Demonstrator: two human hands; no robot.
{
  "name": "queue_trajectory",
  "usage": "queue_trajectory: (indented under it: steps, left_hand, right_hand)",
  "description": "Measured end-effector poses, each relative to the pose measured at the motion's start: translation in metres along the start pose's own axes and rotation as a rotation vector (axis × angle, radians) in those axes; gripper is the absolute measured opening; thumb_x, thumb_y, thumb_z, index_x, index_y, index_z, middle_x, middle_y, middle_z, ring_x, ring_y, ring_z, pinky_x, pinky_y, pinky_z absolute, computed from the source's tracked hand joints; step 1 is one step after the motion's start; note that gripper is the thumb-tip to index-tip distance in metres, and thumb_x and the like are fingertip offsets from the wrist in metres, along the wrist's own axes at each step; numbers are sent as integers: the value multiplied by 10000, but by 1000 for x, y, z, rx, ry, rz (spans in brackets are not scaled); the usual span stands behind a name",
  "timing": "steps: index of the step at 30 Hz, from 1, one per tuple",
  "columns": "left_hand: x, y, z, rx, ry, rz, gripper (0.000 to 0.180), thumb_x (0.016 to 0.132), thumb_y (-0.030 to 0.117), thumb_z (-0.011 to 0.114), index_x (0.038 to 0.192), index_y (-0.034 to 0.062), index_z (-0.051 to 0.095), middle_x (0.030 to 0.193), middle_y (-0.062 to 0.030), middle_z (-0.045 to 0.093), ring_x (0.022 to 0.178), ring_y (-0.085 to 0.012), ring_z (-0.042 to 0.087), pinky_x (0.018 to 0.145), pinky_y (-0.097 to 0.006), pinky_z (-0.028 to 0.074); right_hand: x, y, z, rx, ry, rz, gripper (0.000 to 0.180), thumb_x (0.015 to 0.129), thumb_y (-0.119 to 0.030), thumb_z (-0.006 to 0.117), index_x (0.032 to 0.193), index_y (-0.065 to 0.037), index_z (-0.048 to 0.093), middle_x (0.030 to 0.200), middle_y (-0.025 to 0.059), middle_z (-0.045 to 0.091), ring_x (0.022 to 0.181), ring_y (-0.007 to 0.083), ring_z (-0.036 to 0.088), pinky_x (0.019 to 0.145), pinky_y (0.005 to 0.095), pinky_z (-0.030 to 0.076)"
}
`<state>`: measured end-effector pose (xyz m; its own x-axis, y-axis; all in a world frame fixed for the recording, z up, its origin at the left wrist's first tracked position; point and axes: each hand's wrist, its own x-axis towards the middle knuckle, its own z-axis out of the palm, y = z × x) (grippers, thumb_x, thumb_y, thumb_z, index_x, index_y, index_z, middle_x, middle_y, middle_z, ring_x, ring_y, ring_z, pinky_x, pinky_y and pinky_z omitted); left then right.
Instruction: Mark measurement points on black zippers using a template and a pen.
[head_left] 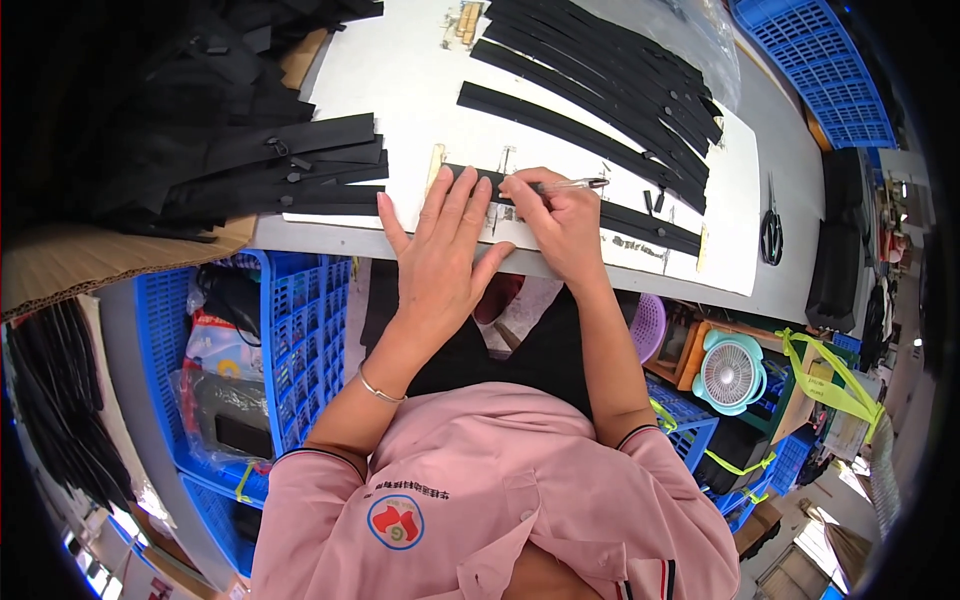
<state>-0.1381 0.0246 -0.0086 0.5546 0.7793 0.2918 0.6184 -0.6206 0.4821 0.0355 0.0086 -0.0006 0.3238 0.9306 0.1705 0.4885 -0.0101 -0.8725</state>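
On a white board (pixel 732 190) at the near edge of the bench (pixel 795 130), a black fabric strip (pixel 650 228) is pressed beneath the fingertips of the left hand (pixel 437 238), which is opened flat. A pen (pixel 583 184) is pinched by the curled right hand (pixel 560 215), placed just beside it over the strip, whose right end is left uncovered.

On my remote feed I see — matt black cloth strip (pixel 650 226), 2 o'clock | glossy clear-plastic pen (pixel 585 183), 1 o'clock | smooth white sheet (pixel 480 135), 12 o'clock | polished metal bracelet (pixel 381 390), 8 o'clock | corrugated, rough-edged cardboard (pixel 130 262) — 9 o'clock
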Motion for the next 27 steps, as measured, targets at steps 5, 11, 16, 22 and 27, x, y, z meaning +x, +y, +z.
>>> queue_trajectory:
  steps: [5,11,16,22,27]
  left_hand:
    - [2,2,1,4,-5,7,667,910,380,737,1466,65,547,1529,-80,508,1480,-264,398,1184,-713,-13]
    - [3,3,2,16,-19,13,657,903,376,747,1458,76,563,1515,-84,528,1469,-272,417,1185,-703,-10]
    - [2,2,1,52,-25,1,650,916,377,745,1464,81,559,1520,-98,524,1470,-294,415,1184,-696,-3]
    - [2,1,2,63,-50,24,689,930,377,732,1511,81,508,1555,-112,489,1500,-298,373,1190,-692,-24]
    - [9,31,0,-73,-63,56,764,935,385,718,1565,72,422,1618,-119,410,1541,-307,295,1194,-693,-37]
  right_hand:
    - [-1,4,-2,-17,-21,-66,176,943,-156,703,899,5,762,764,63,744,619,135,666,581,273,504]
    - [-3,0,-9,-107,-70,-75,167,946,-121,688,936,27,764,804,85,760,677,116,678,617,260,516]
    - [-16,-3,-40,189,111,36,161,957,-102,656,914,14,759,809,62,750,678,87,640,610,243,484]
    - [-26,34,-80,-4,347,121,173,985,-102,638,932,19,749,783,41,725,658,54,593,598,220,453]
    - [-27,38,-79,-37,276,156,190,1002,-115,633,950,23,753,834,48,742,687,65,606,632,227,478]
